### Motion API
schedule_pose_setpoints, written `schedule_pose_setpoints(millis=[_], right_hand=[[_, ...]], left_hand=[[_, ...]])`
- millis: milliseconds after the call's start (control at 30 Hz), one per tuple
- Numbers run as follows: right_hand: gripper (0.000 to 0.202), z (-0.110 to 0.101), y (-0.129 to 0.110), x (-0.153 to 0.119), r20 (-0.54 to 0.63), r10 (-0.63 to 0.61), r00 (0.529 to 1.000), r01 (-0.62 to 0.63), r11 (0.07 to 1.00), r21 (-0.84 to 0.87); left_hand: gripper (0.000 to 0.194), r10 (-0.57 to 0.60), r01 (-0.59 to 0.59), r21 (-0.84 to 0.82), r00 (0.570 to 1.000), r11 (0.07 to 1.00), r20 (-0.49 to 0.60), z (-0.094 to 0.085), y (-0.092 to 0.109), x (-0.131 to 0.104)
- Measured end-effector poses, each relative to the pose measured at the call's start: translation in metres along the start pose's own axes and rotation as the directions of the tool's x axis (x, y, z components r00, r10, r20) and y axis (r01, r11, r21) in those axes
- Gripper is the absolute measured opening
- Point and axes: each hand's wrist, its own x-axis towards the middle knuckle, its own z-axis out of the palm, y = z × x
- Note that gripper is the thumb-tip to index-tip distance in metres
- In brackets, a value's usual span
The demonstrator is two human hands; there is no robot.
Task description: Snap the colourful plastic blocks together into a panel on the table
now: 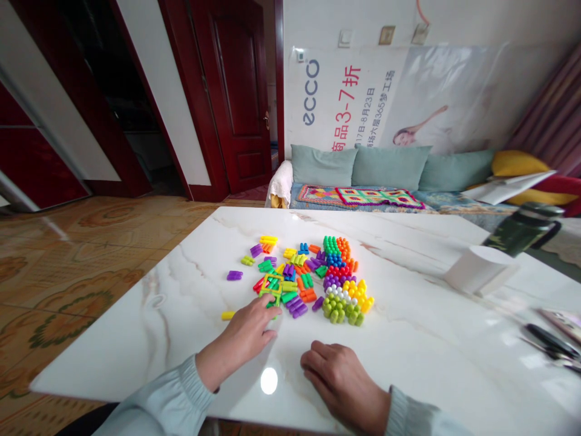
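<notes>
Pale sleeve (158,396); left hand (242,332) at yellow square frame (274,276), multicoloured pegs (296,304) around.

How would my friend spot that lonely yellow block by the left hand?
Start at the white table and find the left hand at the near edge of the colourful pieces. Just left of that hand lies a small yellow block. Other yellow pieces sit close to neighbours; this one lies by itself, outside the pile.
</notes>
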Motion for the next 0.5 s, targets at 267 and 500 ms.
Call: schedule_pose_setpoints(millis=[267,500], right_hand=[[0.017,0.0,0.001,0.0,-0.013,-0.003,1.0,0.004,1.0,0.0],[0.02,0.001,0.0,0.0,-0.011,-0.004,1.0,0.004,1.0,0.003]], left_hand=[[0.04,0.004,-0.004,-0.036,1.0,0.999,-0.005,0.002,-0.004,-0.002],[0.042,0.063,-0.068,-0.061,0.995,0.996,-0.083,0.011,-0.011,0.0]])
